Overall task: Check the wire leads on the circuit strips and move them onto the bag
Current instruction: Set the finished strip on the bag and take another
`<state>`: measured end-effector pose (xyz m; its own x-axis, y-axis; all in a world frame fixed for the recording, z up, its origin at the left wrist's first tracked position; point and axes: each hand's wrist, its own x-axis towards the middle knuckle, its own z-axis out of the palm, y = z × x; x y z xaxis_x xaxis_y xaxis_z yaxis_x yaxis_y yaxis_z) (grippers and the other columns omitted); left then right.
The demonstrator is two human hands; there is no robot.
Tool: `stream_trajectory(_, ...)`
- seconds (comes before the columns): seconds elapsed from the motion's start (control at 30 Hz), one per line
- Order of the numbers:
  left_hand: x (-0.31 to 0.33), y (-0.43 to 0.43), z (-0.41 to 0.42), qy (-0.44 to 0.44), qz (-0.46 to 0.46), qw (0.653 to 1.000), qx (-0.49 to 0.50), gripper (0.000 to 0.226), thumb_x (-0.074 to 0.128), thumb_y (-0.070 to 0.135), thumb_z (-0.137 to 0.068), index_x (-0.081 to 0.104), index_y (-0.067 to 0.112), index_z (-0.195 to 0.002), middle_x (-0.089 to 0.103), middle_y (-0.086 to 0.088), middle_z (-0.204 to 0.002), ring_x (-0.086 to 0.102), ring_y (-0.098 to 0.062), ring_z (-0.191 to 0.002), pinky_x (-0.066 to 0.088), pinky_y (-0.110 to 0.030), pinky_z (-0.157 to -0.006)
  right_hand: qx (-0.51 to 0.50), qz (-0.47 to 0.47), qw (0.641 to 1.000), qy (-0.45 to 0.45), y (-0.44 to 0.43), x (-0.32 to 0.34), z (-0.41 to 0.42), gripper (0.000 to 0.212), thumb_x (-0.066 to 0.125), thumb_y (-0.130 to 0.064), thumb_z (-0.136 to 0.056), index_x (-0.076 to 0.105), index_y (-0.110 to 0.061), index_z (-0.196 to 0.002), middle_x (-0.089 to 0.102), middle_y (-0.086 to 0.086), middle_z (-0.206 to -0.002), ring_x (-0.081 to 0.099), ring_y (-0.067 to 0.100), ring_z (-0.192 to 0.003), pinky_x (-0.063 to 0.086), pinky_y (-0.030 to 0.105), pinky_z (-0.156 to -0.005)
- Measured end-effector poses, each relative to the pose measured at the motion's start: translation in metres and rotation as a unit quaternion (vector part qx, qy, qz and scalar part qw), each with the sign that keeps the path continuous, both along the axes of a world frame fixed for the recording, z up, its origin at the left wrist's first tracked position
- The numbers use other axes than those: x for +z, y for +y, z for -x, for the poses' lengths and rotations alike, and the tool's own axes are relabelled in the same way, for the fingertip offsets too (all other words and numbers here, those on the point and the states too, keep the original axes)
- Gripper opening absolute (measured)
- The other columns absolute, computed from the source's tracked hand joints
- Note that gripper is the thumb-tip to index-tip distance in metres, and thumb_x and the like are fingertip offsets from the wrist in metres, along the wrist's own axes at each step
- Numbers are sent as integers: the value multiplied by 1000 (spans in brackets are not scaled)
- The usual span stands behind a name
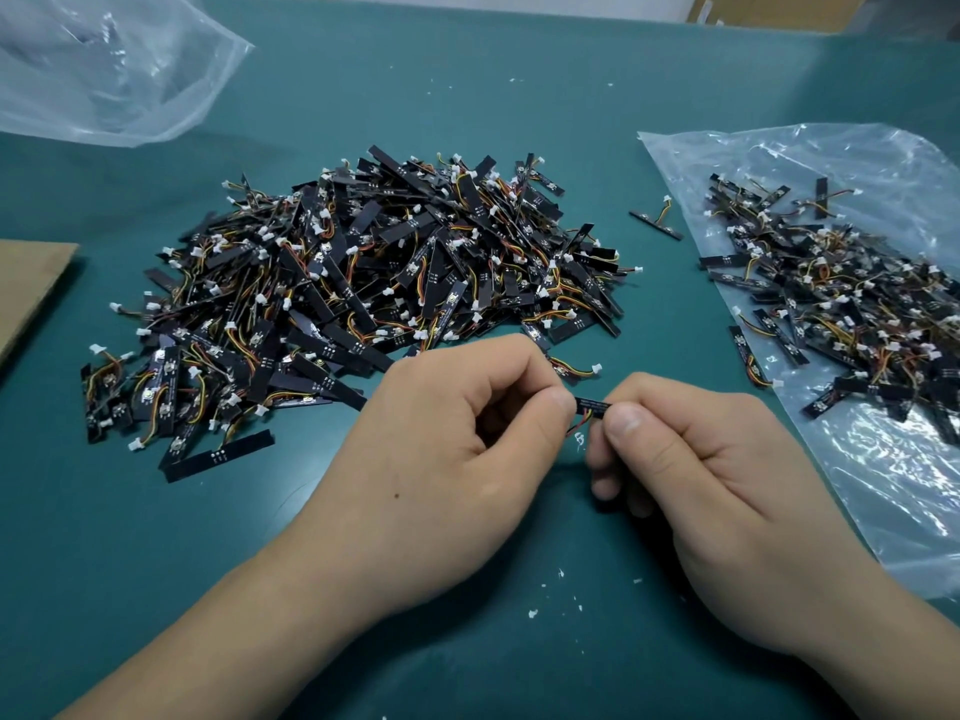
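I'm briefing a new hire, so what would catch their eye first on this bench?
The big tangled pile of circuit strips in the middle of the green table dominates. In front of it, the left hand and right hand pinch one strip between them. On the right, a clear bag carries a smaller heap.

Even, fairly bright overhead light leaves soft shadows on the green table (467, 96). White glare streaks the plastic bag (883, 485) at right. Edges bow; the far background looks soft.
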<state>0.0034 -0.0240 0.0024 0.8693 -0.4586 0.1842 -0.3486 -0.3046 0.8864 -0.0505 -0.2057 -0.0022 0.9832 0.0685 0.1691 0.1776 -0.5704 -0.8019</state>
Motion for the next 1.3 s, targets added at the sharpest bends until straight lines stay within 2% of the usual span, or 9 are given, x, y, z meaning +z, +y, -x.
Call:
stream_trajectory(0.27,0,-1,1,1,6,1000,1,20,57,29,-92,61,18,-75,63,-2,-62,58,-23,-56,45,-36,-51,4,1,1000,-7,-1,0,0,35,40,-37,-103,59,-26,-76,66,-7,-70,64,12,-67,42,13,-61)
stream_trajectory(0.5,1,0,3,-32,-27,999,1,20,58,26,-90,58,18,-72,58,-1,-58,52,-18,-52,40,-26,-48,10,16,1000,-3,-1,0,0,35,40,-37,-102,59,-26,-74,66,-7,-70,64,13,-68,43,17,-61)
stream_trajectory(0.6,2,0,3,-23,-23,999,-3,21,57,25,-89,58,18,-70,58,-2,-58,50,-17,-51,40,-26,-48,15,3,1000,3,-1,0,0,36,41,-37,-101,59,-24,-73,65,-6,-70,63,16,-68,46,23,-61)
stream_trajectory(0.7,3,0,3,-28,-29,999,-3,21,57,25,-90,58,19,-70,57,-1,-57,48,-15,-50,38,-23,-47,11,10,1000,-1,-1,0,1,34,41,-37,-100,61,-25,-75,66,-8,-70,64,14,-67,45,20,-61)
stream_trajectory(1.0,2,0,2,-27,-31,999,-3,20,57,25,-91,59,18,-72,59,-1,-60,52,-18,-54,41,-27,-49,2,19,1000,0,0,0,-1,33,41,-37,-100,61,-26,-75,67,-8,-70,65,13,-68,44,17,-60)
stream_trajectory(1.3,1,1,2,-41,-48,998,-18,22,53,26,-94,56,22,-73,58,-1,-60,51,-20,-54,40,-29,-50,16,1,1000,3,-1,1,0,32,42,-35,-98,62,-24,-75,66,-7,-68,65,16,-67,46,22,-60)
